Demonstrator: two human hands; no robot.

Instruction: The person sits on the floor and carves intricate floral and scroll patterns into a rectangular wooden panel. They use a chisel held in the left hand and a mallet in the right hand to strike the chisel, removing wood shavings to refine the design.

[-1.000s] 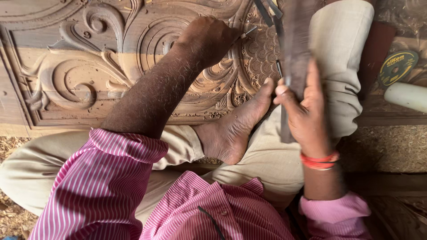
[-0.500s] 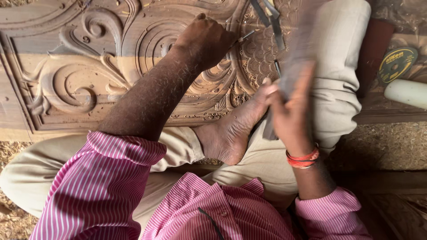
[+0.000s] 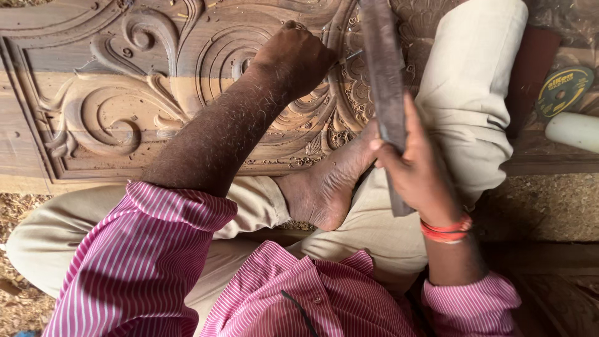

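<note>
- On the carved panel point(image 3: 112, 93), upper middle of view: the left hand point(image 3: 293, 59) is closed tight around a chisel point(image 3: 349, 57). Only a short length of its metal shaft shows past the knuckles, pointing right into the fine rosette carving point(image 3: 355, 100).
- Right of centre: the right hand point(image 3: 415, 175) grips a long dark wooden bar point(image 3: 384, 93) near its lower end, fingers wrapped round it. The bar stands roughly upright over the rosette, above the chisel's end and not touching it.
- Handling, as a judgement: the chisel is stiff, slim and sharp at the tip; it is best held round the handle, close to the shaft, as it is now. The bar looks dense and rigid, with weight enough to serve as a mallet; a low grip gives it swing. The panel is hard, but its thin carved edges could chip.
- Further out: a bare foot point(image 3: 324, 187) rests against the panel's lower edge, between the two hands. Beige trousers point(image 3: 468, 93) cross the right side. A cutting disc point(image 3: 564, 90) and a white cylinder point(image 3: 574, 131) lie at far right. Sawdust point(image 3: 543, 206) covers the floor.
- Change from half a second ago: the bar is raised higher and more upright; the right hand has shifted slightly. The left hand and chisel hold the same spot.
</note>
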